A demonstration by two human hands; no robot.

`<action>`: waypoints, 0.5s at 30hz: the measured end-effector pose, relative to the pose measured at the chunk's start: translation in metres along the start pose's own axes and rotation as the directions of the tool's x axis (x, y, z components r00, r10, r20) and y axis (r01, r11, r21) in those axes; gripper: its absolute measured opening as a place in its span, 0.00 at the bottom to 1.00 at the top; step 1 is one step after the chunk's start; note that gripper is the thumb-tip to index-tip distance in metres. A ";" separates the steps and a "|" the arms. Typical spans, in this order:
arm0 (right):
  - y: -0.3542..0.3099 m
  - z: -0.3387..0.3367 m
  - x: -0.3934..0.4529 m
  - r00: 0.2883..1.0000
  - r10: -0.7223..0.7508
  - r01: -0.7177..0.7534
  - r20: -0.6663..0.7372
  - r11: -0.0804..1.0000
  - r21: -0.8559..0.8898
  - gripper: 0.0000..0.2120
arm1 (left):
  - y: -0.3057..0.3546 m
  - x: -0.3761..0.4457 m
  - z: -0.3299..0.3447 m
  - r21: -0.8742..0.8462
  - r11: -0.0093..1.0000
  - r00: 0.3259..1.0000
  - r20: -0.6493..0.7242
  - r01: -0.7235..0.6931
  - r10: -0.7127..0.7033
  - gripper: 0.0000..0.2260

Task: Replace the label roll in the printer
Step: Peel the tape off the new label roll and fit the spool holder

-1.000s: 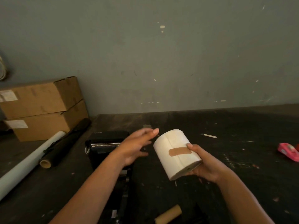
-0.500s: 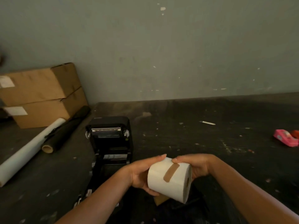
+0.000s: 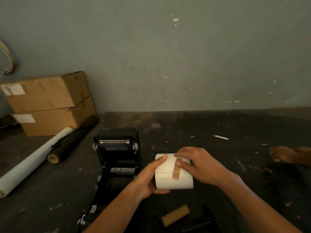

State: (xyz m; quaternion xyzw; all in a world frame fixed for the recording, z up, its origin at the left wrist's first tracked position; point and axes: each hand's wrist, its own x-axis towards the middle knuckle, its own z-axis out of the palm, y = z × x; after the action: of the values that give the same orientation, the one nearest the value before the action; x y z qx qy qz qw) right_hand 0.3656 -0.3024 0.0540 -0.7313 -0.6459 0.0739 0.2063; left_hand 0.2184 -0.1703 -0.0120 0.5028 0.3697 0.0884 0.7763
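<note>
A full white label roll with a strip of brown tape across its loose end is held above the dark table, just right of the black label printer. The printer's lid is swung open away from me, showing its empty bay. My left hand grips the roll's left end. My right hand rests over the roll's top right, a fingertip on the upper end of the tape. An empty cardboard core lies on the table near me, under the roll.
Two stacked cardboard boxes stand at the back left against the wall, with a white paper roll and a black roll beside them. Another person's hand rests at the right edge. A small white stick lies further back.
The roll has turned so its tape faces up, and my right hand has shifted from its far end onto the tape. Another person's hand now covers the spot where a pink object lay.
</note>
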 end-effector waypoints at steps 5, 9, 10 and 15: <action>0.000 -0.001 0.002 0.992 0.002 -0.004 -0.127 1.000 -0.012 0.15 | 0.009 -0.001 0.006 -0.008 1.000 0.996 -0.080 -0.029 0.028 0.39; 0.001 -0.001 0.002 0.992 0.050 -0.046 -0.115 0.998 0.038 0.15 | 0.008 -0.004 0.010 -0.003 0.999 0.994 -0.097 -0.043 0.042 0.40; 0.002 -0.001 0.002 0.992 0.071 -0.065 -0.105 0.996 0.057 0.15 | 0.007 -0.005 0.011 0.000 0.999 0.993 -0.105 -0.049 0.048 0.40; 0.004 0.001 0.002 0.988 0.125 -0.114 -0.088 0.985 0.126 0.11 | 0.005 -0.009 0.016 0.024 0.995 0.980 -0.174 -0.098 0.100 0.40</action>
State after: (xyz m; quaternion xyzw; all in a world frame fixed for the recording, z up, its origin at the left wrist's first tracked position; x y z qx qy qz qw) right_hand 0.3692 -0.3005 0.0514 -0.7577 -0.5846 0.0902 0.2758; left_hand 0.2240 -0.1842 -0.0001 0.5170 0.4115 0.1677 0.7316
